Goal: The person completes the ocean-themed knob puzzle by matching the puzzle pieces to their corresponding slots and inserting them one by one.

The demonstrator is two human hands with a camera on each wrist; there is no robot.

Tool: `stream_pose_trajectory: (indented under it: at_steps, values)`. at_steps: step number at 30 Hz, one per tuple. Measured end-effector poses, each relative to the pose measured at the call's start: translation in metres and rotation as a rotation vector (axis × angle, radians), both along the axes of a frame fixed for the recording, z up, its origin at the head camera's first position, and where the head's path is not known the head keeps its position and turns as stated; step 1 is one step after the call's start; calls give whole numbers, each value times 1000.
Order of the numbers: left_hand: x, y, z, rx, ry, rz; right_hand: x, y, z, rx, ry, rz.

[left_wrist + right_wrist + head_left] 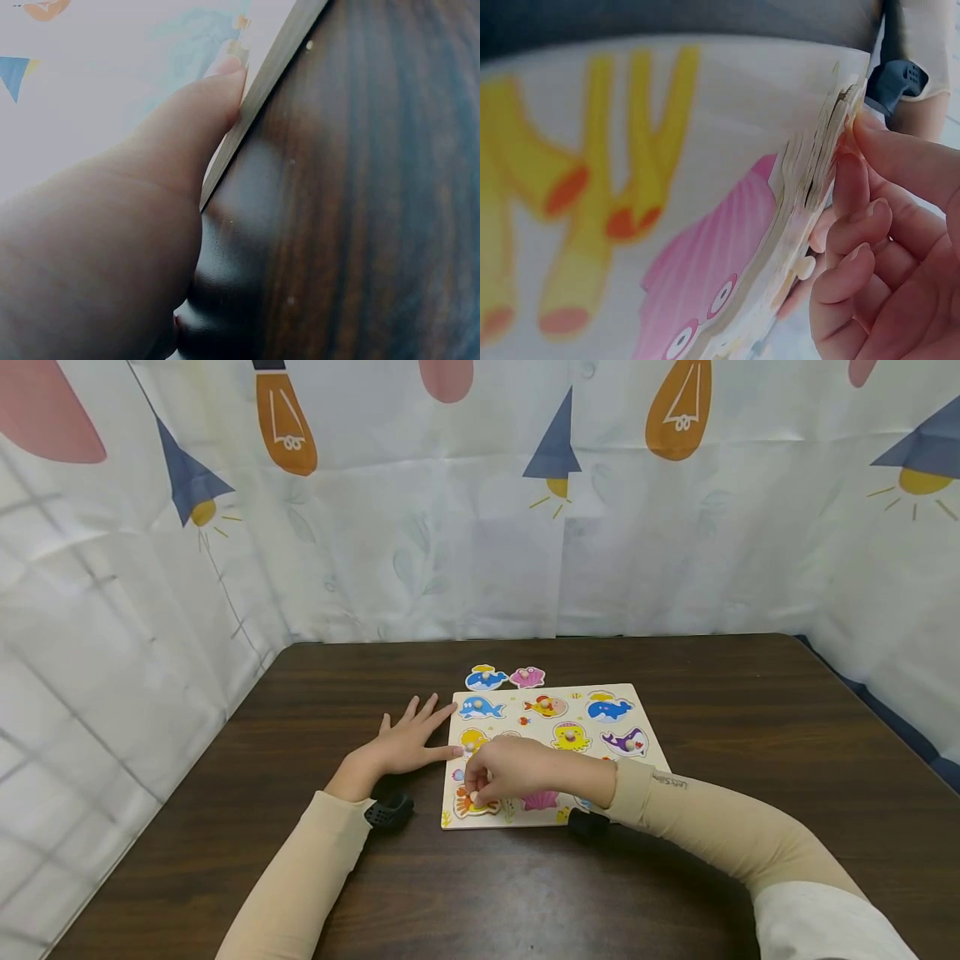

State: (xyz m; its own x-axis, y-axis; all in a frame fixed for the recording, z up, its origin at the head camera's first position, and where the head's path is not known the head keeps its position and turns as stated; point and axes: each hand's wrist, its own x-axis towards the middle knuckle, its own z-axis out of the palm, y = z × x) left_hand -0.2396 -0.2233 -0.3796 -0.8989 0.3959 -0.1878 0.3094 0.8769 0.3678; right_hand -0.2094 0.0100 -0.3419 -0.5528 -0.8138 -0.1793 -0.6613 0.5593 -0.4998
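A wooden puzzle board (652, 743) with sea-animal pictures lies on the table. My right hand (510, 768) pinches the knob of an orange crab puzzle piece (487, 807) over the board's near left corner. Whether that piece sits fully in its recess, I cannot tell. In the right wrist view, thumb and curled fingers (847, 281) meet at the piece, beyond a pink shell picture (712, 247). My left hand (405, 743) is spread at the board's left edge, thumb and a fingertip touching it; the left wrist view shows the thumb (217, 82) against that edge.
Past the board's far edge lie a blue whale piece (486, 678) and a pink shell piece (528, 677), both with knobs. An octopus piece (572, 737) and a purple whale piece (627, 742) sit on the board. The brown table (360, 677) meets a printed curtain (480, 568) behind.
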Motion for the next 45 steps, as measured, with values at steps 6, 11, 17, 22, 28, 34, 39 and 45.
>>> stream_pose_trajectory:
  at_steps: [6, 11, 17, 22, 28, 34, 39, 45]
  values:
    - [0, -1, 0, -6, -8, 4, -2, -4, 0, 29, -16, -35]
    - [-1, 0, 0, 0, -12, -3, -3, -6, 1, 63, 7, -46]
    - [-1, 1, 0, 4, -12, -4, -3, -8, 2, 101, 40, -39]
    - [0, 1, 1, -1, -9, 1, -2, -9, 5, 128, 60, -42]
    - [0, 1, 1, -3, -5, 2, -1, -9, 8, 138, 58, -38]
    - [-1, 2, 2, -4, -17, 6, 0, -9, 9, 135, 46, -34]
    - [0, 0, 2, 4, -14, 4, 2, -11, 9, 146, 58, -28]
    - [-1, 0, 1, 2, -14, -2, 3, -11, 9, 150, 69, -19]
